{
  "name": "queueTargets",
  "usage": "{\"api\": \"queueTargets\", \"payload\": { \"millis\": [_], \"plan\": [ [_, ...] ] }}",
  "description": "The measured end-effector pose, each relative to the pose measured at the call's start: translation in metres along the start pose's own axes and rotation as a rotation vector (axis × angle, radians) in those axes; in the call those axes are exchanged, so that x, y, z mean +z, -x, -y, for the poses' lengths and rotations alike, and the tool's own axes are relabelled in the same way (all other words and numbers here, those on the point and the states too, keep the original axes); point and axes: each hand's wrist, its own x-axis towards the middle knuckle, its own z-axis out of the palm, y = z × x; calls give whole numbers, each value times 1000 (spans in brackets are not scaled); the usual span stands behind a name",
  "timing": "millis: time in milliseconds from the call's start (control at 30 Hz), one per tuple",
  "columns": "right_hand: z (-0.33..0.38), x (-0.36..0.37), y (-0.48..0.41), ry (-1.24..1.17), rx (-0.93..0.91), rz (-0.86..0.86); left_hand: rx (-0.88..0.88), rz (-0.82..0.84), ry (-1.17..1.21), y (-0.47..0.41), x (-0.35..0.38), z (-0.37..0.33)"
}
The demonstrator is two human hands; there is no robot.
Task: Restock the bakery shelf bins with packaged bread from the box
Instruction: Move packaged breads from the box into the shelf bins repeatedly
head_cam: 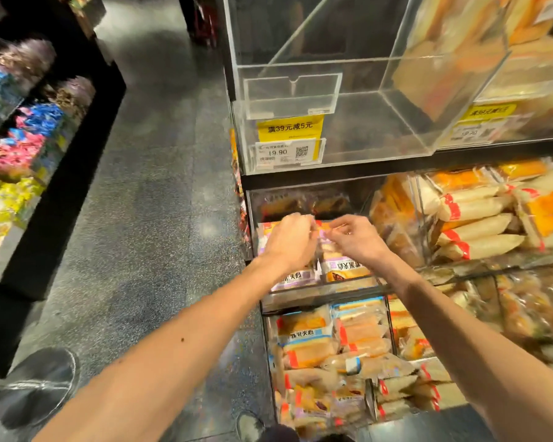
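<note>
Seen from the head camera, a person leans over a shop shelf with both bare forearms stretched forward. The left hand [288, 239] and the right hand [356, 237] meet, almost touching, above a clear acrylic shelf bin [326, 291] on the middle tier. In this bin lie purple-and-orange labelled packets of bread [342, 268], side by side. The right hand's thumb and fingertips pinch the top edge of one packet. The left hand's fingers curl down towards the packets, but blur and the back of the hand hide whether they grip anything. Directly above stands a large see-through acrylic box [332, 68] carrying a yellow price label [289, 129]. Just right of the hands, a neighbouring bin holds pale loaves in wrappers with red bands [479, 218]. Below, a lower bin is heaped with orange-and-white wrapped bread slices [313, 346]. A dark speckled floor [141, 186] runs along the left, bordered by a black stand of brightly coloured wrapped sweets [29, 138]. A dark shoe [39, 384] shows at the bottom left.
</note>
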Motion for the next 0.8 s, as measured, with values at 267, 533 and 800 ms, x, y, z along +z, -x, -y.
{"api": "queueTargets", "payload": {
  "millis": [267, 533, 800],
  "plan": [
    [18, 14, 126, 244, -411, 162, 3, -215, 125, 163, -53, 22],
    [20, 164, 282, 328, -855, 787, -739, -355, 80, 460, -15, 72],
    [40, 280, 465, 399, -1159, 1289, -1512, -590, 290, 733, 47, 48]
  ]
}}
